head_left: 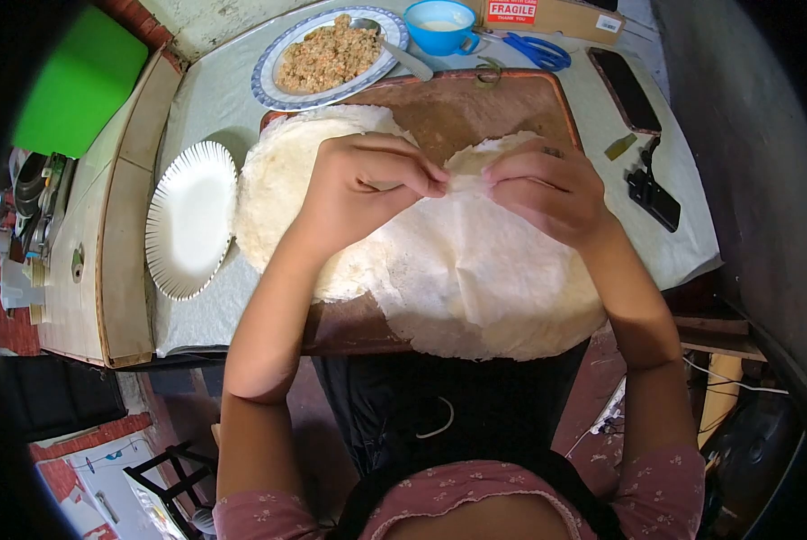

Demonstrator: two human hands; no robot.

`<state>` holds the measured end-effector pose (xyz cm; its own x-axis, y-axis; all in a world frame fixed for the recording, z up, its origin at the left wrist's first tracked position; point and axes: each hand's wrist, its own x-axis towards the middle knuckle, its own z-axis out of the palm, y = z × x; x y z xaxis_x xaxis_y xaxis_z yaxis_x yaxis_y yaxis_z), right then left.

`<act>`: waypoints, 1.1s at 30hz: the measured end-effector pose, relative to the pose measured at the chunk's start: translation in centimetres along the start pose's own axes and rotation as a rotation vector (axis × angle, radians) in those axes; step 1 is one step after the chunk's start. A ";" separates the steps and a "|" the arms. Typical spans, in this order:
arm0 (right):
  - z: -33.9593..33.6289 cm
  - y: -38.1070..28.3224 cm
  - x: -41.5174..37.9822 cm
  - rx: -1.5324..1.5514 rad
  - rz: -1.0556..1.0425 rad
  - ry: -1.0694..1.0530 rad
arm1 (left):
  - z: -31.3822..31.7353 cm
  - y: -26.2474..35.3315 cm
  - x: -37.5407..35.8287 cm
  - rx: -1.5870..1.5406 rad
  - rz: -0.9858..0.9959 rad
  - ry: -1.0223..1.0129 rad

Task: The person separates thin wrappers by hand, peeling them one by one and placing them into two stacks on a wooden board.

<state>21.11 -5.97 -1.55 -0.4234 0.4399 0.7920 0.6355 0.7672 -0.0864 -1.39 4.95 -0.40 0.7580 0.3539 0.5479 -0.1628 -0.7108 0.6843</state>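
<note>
Both hands pinch the upper edge of a thin, pale wrapper sheet, a short gap between them. My left hand is closed, thumb and fingertips together on that edge. To its right, my right hand is closed in the same way and wears a ring. The sheet hangs down over the front edge of a brown board. Under my left hand and to its left lies more of the pale, round wrapper, overlapped by the held sheet.
Behind the board are a plate of chopped filling with a spoon, a blue cup, blue scissors and a cardboard box. A white paper plate stands left. A phone and a black device lie right.
</note>
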 end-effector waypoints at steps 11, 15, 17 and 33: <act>-0.2 -0.3 -0.2 -0.107 0.004 -0.005 | -0.2 -0.2 -0.3 -0.037 0.025 0.072; -0.2 -0.3 -0.2 -0.137 -0.060 -0.005 | -0.3 0.3 0.1 0.061 0.035 0.090; -0.2 -0.4 -0.1 -0.141 -0.061 -0.009 | 0.0 0.7 0.3 0.076 0.043 0.117; 0.0 -0.6 -0.2 -0.190 -0.022 0.037 | -1.3 1.7 -0.9 0.063 -0.076 0.099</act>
<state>20.80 -6.56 -1.65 -0.4167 0.4042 0.8142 0.7383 0.6730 0.0438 -3.15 4.23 0.93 0.7001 0.4641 0.5427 -0.0648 -0.7156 0.6955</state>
